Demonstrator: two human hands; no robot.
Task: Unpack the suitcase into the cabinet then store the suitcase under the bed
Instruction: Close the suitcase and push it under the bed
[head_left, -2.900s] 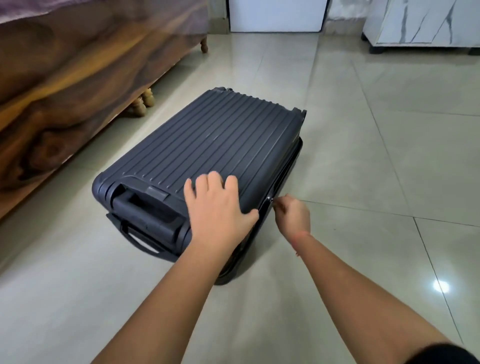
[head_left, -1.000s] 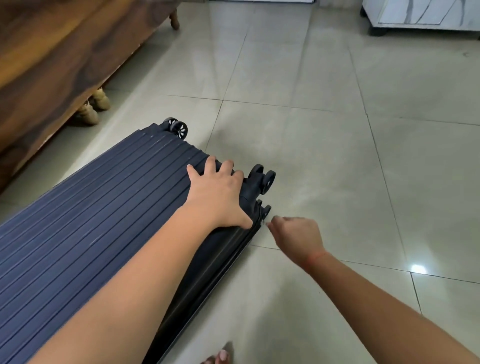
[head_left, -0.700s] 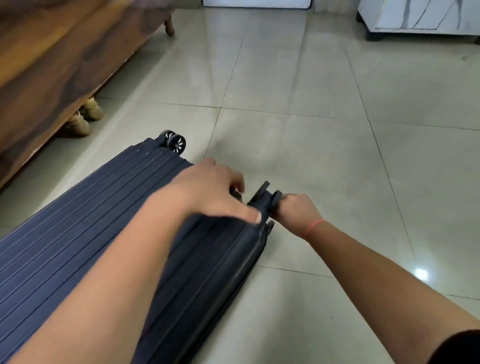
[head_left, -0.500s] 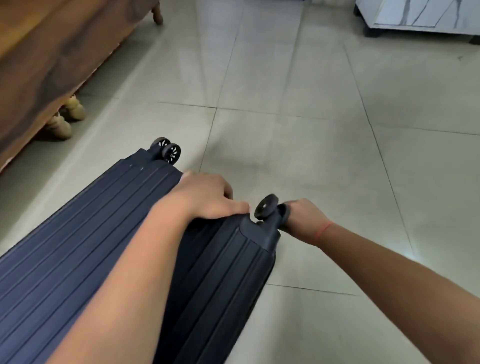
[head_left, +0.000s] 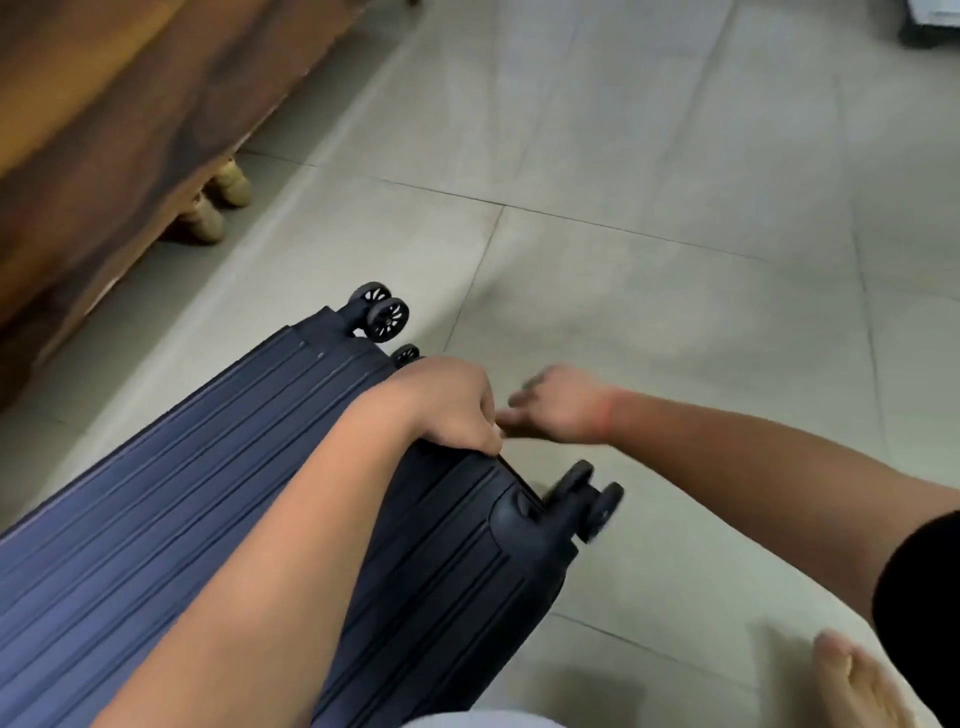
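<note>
The ribbed navy suitcase (head_left: 156, 519) lies flat on the tile floor (head_left: 675, 208), filling the 7 to 8 o'clock corner. Its caster wheels (head_left: 382, 312) point to 1 o'clock. The left hand (head_left: 447, 405) curls over the shell's wheel-end edge, gripping it. The right hand (head_left: 561, 410) is just beyond at 3 o'clock, too blurred to tell its grip. The wooden bed frame (head_left: 104, 130) borders 10 o'clock, and bare floor spreads from 12 to 3.

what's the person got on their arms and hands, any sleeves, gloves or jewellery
No gloves: the left hand and right hand are bare, and so are both forearms. A thin red band circles the right wrist. A black sleeve covers the right upper arm at the frame's edge. No sleeve shows on the left arm. The right hand is too blurred to check for rings.
</note>
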